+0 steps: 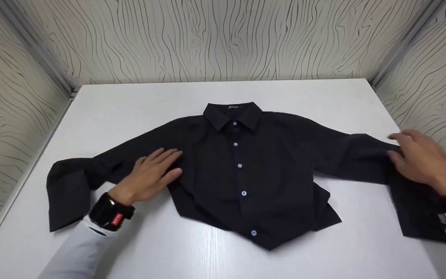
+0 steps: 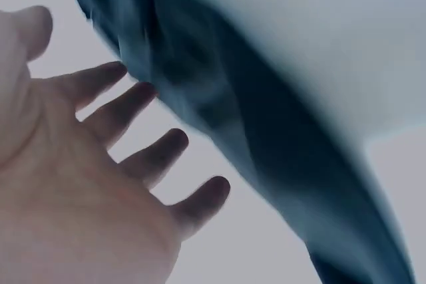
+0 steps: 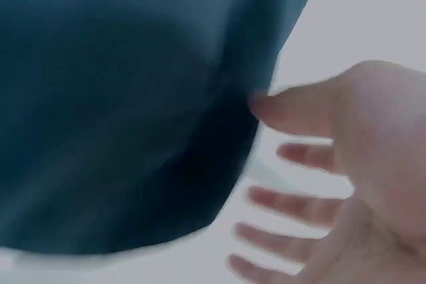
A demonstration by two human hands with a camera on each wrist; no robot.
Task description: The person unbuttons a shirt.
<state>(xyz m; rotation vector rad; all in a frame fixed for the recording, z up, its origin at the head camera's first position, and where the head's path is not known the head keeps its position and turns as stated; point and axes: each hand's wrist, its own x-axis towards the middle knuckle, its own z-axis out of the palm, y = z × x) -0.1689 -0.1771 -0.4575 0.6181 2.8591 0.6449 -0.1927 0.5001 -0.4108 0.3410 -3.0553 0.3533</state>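
Note:
A black long-sleeved shirt (image 1: 281, 155) lies front up on a white table, its collar (image 1: 217, 115) at the far side and pale buttons running down its middle. Both sleeves stretch outward and bend near their cuffs; the lower body is folded into a point. My left hand (image 1: 147, 176), fingers straight, is at the shirt's left side below the sleeve. In the left wrist view that hand (image 2: 86, 171) is spread beside blurred dark cloth (image 2: 266, 131). My right hand (image 1: 424, 161) is over the right sleeve's bend. The right wrist view shows its thumb at the edge of the fabric (image 3: 133, 118), fingers loosely extended.
The white table (image 1: 145, 100) extends around the shirt. Patterned panels (image 1: 223, 42) stand behind it and at both sides, with grey metal posts (image 1: 39, 46) at the corners. A dark band (image 1: 110, 213) is on my left wrist.

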